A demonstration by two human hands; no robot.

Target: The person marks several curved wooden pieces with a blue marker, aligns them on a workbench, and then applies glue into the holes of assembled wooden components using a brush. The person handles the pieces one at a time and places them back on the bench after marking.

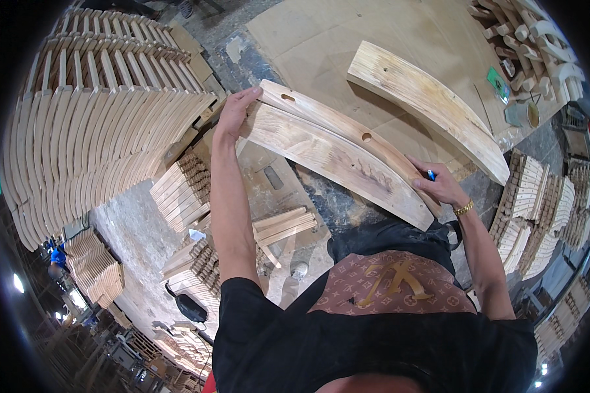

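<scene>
A slim curved wooden rail [334, 118] with an oval slot and a round hole lies along the curved edge of a wider wooden board [328, 157]. A narrow dark gap shows between them near the left end. My left hand [238, 112] is closed around that end, thumb and fingers at the rail's tip. At the opposite end my right hand [442, 183] grips the rail, its thumb over the near side. A blue-tipped pen [431, 175] sticks out between the right hand's fingers. The board carries dark marks and a small hole toward its right half.
A thick curved wooden block [426, 98] rests on the cardboard-covered table [308, 33] beyond. Tall stacks of curved slats [92, 144] stand on the left. More stacked parts [524, 209] are at the right. A cup [533, 114] and green packet [497, 84] sit at the far right.
</scene>
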